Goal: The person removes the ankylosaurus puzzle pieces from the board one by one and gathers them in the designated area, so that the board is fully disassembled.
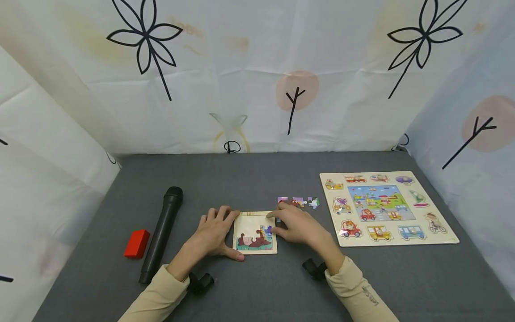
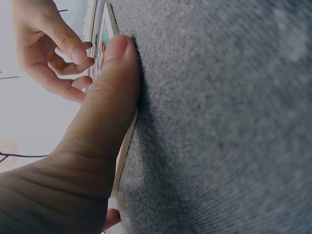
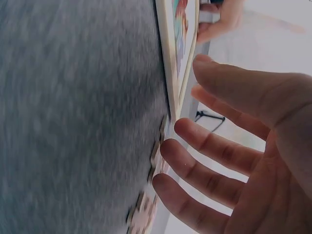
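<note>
A small wooden jigsaw puzzle board lies on the table between both hands, its lower part and right side filled with coloured pieces. My left hand holds the board's left side, thumb along the near edge and index finger by the far corner. My right hand hovers over the right edge, with its index finger and thumb spread apart over the frame. In the right wrist view its fingers are loosely bent with nothing between them. Loose jigsaw pieces lie just beyond this hand, which partly hides them.
To the right lies a large wooden peg puzzle with vehicle pictures. A black microphone and a red block are at the left. White printed cloth encloses the grey table at the back and sides.
</note>
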`<state>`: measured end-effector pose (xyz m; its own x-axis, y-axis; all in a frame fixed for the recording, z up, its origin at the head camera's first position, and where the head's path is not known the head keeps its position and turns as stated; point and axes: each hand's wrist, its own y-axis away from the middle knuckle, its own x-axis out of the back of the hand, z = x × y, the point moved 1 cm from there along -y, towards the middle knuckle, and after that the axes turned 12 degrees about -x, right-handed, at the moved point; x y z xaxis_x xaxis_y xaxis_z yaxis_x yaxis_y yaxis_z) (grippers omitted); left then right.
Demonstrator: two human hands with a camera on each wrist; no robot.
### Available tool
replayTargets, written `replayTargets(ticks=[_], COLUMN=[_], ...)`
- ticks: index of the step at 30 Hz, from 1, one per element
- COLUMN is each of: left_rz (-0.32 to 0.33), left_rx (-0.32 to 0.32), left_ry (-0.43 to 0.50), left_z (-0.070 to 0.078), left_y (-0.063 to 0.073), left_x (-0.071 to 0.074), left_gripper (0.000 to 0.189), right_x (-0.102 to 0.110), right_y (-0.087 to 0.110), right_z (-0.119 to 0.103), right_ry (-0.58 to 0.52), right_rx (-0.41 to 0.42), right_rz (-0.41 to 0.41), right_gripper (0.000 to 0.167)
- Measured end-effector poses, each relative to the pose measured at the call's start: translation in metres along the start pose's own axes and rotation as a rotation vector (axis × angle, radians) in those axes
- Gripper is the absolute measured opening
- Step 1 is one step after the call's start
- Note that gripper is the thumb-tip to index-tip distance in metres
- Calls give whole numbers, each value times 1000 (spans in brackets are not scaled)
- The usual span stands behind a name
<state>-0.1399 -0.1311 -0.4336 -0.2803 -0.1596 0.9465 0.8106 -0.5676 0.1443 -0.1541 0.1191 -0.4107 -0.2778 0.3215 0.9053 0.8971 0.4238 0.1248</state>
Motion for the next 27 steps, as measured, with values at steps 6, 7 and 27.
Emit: replayTargets(ticks=[6,7,27], left_rz=[-4,-4,-5], left_rx=[-1,-1,-2], left_ry=[-5,-5,-2], left_z=[0,0,1], left_y=[-1,-1,1], left_x=[0,0,1], left_gripper=[117,117,115], right_x=[-7,-7,-14], right_y=[-1,-1,0], right_z=[-9,-11,-17], right_ry=[-9,-11,-1], right_rx=[43,50,31], right_rz=[-28,-30,-24], right_gripper=[33,33,31])
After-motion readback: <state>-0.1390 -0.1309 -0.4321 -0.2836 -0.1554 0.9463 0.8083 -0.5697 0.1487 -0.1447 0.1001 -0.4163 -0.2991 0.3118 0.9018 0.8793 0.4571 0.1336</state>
